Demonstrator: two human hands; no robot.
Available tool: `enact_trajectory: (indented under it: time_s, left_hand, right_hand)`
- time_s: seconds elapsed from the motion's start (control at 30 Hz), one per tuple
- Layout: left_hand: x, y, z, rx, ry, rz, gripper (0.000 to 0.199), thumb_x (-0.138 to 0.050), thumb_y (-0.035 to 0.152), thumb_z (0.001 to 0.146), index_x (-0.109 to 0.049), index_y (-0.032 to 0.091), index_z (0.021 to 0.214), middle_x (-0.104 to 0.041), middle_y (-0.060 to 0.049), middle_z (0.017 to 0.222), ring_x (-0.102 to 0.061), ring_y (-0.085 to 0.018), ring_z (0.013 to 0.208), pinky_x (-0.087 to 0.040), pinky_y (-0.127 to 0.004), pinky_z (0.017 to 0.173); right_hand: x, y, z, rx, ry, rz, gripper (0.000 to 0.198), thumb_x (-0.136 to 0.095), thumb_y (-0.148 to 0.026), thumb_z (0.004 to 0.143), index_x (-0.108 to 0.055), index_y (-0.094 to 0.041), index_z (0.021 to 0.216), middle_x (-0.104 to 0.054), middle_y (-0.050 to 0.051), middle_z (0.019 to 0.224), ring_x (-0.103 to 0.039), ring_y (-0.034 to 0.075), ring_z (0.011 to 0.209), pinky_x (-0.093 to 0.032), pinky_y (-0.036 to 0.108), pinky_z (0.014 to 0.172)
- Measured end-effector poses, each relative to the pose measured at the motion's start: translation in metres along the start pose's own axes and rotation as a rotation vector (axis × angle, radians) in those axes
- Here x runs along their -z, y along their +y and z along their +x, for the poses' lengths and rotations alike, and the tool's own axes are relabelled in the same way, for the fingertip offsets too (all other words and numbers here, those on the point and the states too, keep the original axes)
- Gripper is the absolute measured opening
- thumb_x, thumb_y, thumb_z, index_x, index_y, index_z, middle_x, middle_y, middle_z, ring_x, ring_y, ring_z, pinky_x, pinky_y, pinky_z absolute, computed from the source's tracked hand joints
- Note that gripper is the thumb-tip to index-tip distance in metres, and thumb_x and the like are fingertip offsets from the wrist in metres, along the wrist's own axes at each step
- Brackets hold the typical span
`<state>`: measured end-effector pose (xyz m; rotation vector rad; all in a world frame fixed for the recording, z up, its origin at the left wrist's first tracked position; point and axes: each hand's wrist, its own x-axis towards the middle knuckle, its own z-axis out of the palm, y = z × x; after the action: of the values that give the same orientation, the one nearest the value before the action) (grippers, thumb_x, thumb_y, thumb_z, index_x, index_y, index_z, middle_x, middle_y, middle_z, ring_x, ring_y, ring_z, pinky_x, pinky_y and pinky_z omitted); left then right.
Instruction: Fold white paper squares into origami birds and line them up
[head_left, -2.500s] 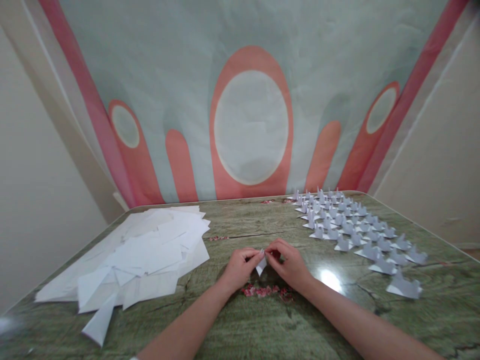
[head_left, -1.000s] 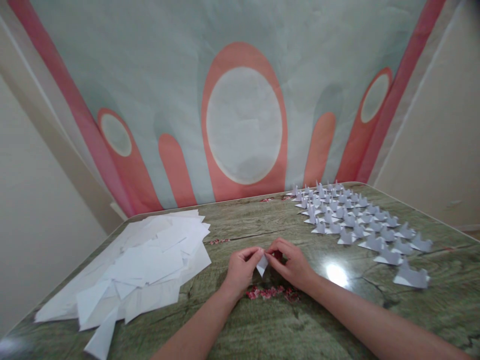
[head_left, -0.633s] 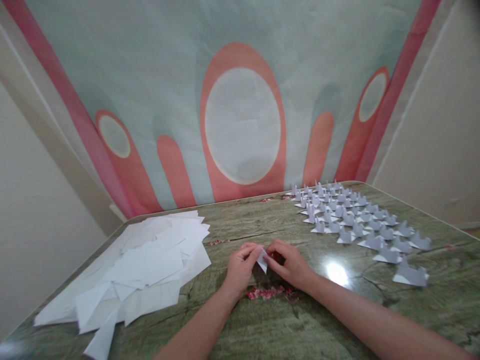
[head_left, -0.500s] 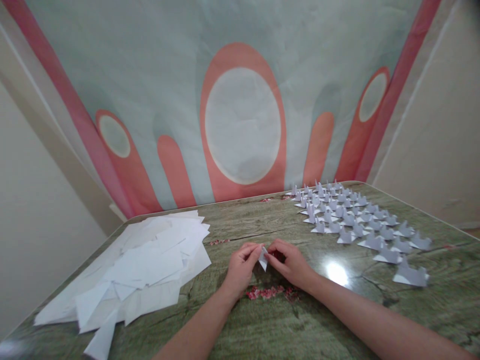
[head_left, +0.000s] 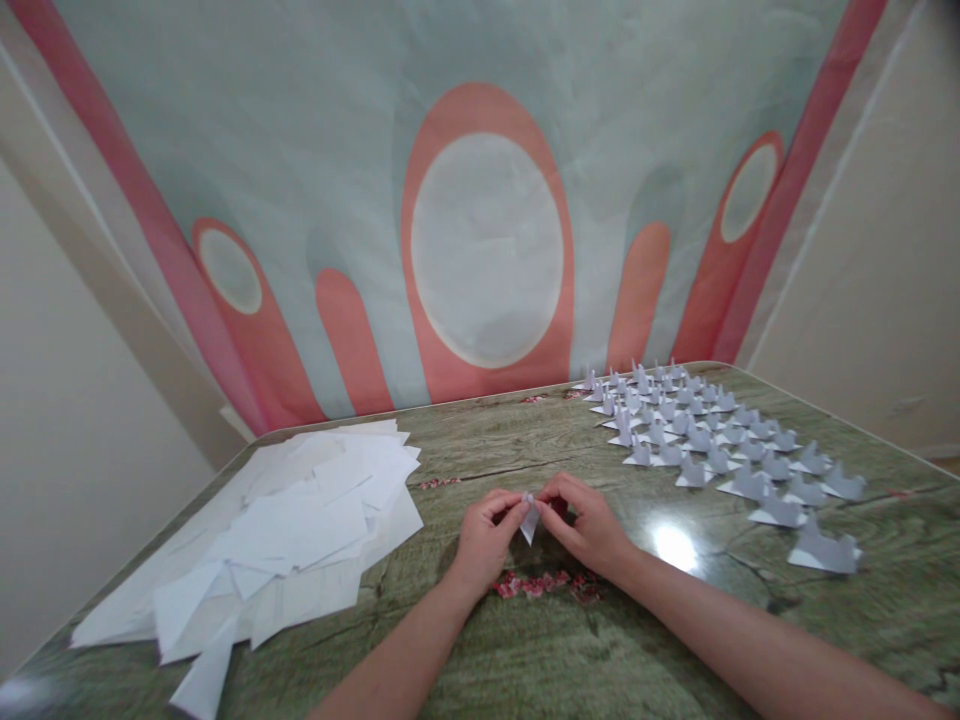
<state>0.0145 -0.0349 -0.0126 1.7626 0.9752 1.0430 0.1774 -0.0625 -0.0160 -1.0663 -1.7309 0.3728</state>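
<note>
A small piece of folded white paper is held just above the table, its pointed end hanging down. My left hand pinches its left side between thumb and fingers. On the other side, my right hand grips it the same way, thumb and index finger closed at its upper edge. The fingertips hide the top of the paper, so its full shape cannot be made out.
At the left lies a wide heap of loose white paper sheets. Rows of several folded white paper figures stand at the right on the wood-patterned table. Behind the table hangs a printed backdrop with orange arches.
My fingers have shifted slightly on the folded paper, and more of its pointed lower part now faces me. Both hands stay in nearly the same place.
</note>
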Motion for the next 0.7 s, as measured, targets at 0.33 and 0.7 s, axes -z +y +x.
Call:
enact_trajectory:
  time_s: [0.33, 0.7]
  left_hand:
    - [0.0009, 0.006, -0.0002, -0.033, -0.024, 0.068, 0.024, -0.056, 0.034, 0.08, -0.071, 0.016, 0.083, -0.063, -0.006, 0.079, -0.057, -0.018, 0.078, -0.044, -0.027, 0.072]
    - [0.0005, 0.0005, 0.0002, -0.02, 0.007, 0.056, 0.024, -0.058, 0.036, 0.078, -0.071, 0.016, 0.083, -0.065, -0.007, 0.08, -0.058, -0.018, 0.077, -0.045, -0.027, 0.07]
  right_hand:
    - [-0.0015, 0.003, 0.0, -0.012, 0.004, -0.016, 0.009, -0.051, -0.022, 0.082, -0.054, -0.02, 0.073, -0.052, 0.001, 0.066, -0.05, 0.014, 0.061, -0.041, 0.025, 0.056]
    - [0.0, 0.0038, -0.0006, -0.019, -0.031, -0.051, 0.004, -0.051, -0.02, 0.082, -0.053, -0.02, 0.078, -0.051, 0.001, 0.07, -0.05, 0.014, 0.063, -0.041, 0.025, 0.058]
